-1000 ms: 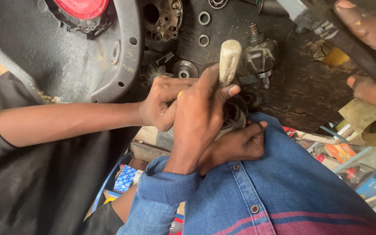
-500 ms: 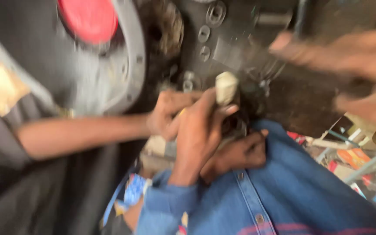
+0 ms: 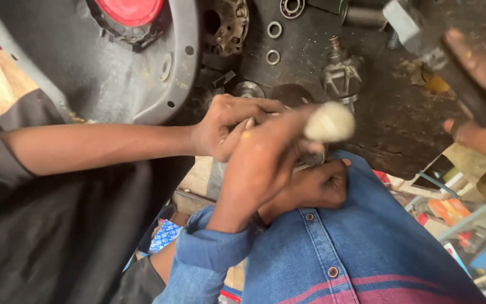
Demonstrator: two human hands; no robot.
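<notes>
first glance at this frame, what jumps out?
The knot of hands at centre: the left hand, in a blue denim sleeve, grips a pale rounded wooden tool handle. The right hand is curled just below it, and a co-worker's hand reaches in from the left. Above them, a large grey metal housing with a red round cap fills the upper left.
</notes>
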